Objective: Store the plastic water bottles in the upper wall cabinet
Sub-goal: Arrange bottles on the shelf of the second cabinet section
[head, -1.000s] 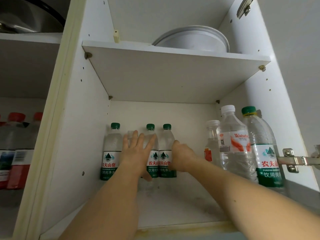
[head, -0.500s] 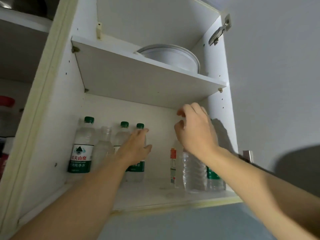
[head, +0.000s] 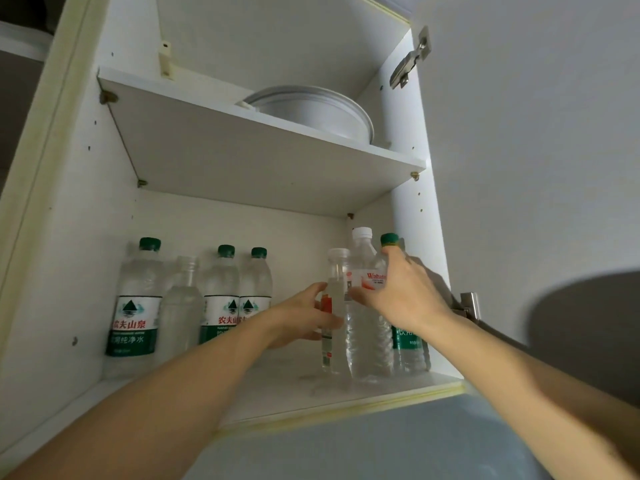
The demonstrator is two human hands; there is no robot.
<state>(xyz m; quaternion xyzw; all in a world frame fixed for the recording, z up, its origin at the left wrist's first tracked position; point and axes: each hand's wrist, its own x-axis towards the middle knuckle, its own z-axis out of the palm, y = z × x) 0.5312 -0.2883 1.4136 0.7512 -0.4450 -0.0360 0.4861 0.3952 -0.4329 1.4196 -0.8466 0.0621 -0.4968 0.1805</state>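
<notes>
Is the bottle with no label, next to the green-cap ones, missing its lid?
Yes, open. The unlabelled bottle shows a bare threaded neck with no cap.

Left hand [head: 304,318], right hand [head: 401,294]: curled, gripping.

A white wall cabinet [head: 86,237] fills the view, seen from below, its inside panels dotted with rows of peg holes. A white middle shelf [head: 263,161] crosses it on small metal pegs — one peg [head: 414,175] shows at 2 o'clock. A metal hinge [head: 410,62] sits at 1 o'clock on the right panel. On the shelf, toward 12 o'clock, rests a round white basin [head: 311,112]. A plain grey wall [head: 536,133] spreads from 1 to 4 o'clock — the light is soft and even.
</notes>
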